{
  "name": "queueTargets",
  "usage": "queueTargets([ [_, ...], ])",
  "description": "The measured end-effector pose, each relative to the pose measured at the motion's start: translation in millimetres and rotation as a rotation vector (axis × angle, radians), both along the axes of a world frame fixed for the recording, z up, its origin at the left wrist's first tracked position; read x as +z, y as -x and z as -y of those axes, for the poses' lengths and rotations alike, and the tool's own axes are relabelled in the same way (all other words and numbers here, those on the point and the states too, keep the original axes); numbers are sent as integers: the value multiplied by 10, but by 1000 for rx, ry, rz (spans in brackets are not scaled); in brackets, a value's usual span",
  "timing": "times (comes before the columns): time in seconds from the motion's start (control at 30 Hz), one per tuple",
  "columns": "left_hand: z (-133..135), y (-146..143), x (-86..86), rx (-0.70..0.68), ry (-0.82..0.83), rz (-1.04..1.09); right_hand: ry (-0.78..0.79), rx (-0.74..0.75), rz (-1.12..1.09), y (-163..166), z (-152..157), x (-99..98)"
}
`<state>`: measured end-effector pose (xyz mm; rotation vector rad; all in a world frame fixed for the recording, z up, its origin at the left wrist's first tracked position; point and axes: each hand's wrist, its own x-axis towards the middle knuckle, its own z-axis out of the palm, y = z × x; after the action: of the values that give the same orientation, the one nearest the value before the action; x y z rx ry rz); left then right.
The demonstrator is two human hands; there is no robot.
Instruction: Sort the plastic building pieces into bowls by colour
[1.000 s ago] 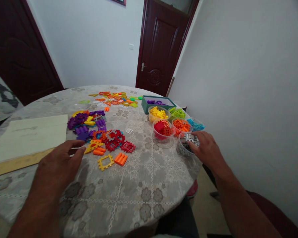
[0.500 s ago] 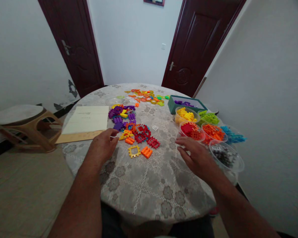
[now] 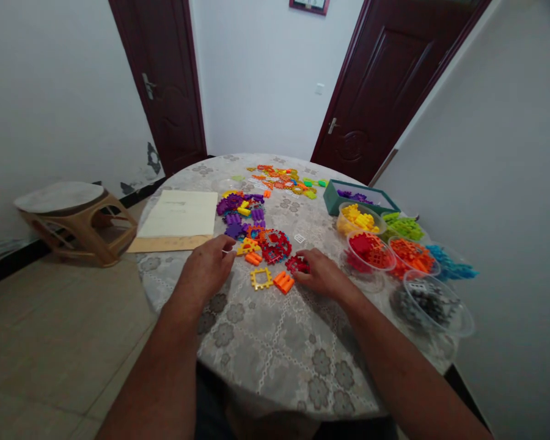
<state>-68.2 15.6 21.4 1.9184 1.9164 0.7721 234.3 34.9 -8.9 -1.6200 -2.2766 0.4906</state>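
My left hand [image 3: 206, 269] is at the left of the coloured pieces, thumb and fingers closed on a thin white piece [image 3: 230, 251] too small to make out. My right hand [image 3: 323, 273] has its thumb and fingers closed around a red square plastic building piece [image 3: 297, 264], still on the table. A yellow square frame piece [image 3: 261, 279] and a ridged orange piece [image 3: 284, 282] lie between the hands. Just behind are a joined red ring-like cluster [image 3: 275, 245], a yellow triangular piece [image 3: 248, 246] and several purple pieces [image 3: 233, 220].
Tubs of yellow [image 3: 358, 218], red [image 3: 370, 249], orange [image 3: 412, 255] and grey [image 3: 433, 305] pieces line the right, beside a green box [image 3: 332, 198]. Paper sheets [image 3: 178, 214] lie at left. Loose pieces [image 3: 284, 180] spread at the back. A stool [image 3: 77, 220] stands left of the table.
My right hand has moved left from beside the tubs to the red square piece and closed around it. My left hand keeps its place by the yellow triangular piece. The view has shifted slightly.
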Motion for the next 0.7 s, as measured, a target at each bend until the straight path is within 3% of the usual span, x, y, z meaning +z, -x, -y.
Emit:
queueTargets([
  [0.23, 93, -259, -36, -119, -57, 96, 57, -42, -165, -99, -67, -55],
  [0.43, 127, -521, -33, -176, -35, 246, 218, -20, -427, -138, -137, -111],
  [0.7, 146, -763, -58, -324, 74, 467, 451, 57, -988, 252, 70, -81],
])
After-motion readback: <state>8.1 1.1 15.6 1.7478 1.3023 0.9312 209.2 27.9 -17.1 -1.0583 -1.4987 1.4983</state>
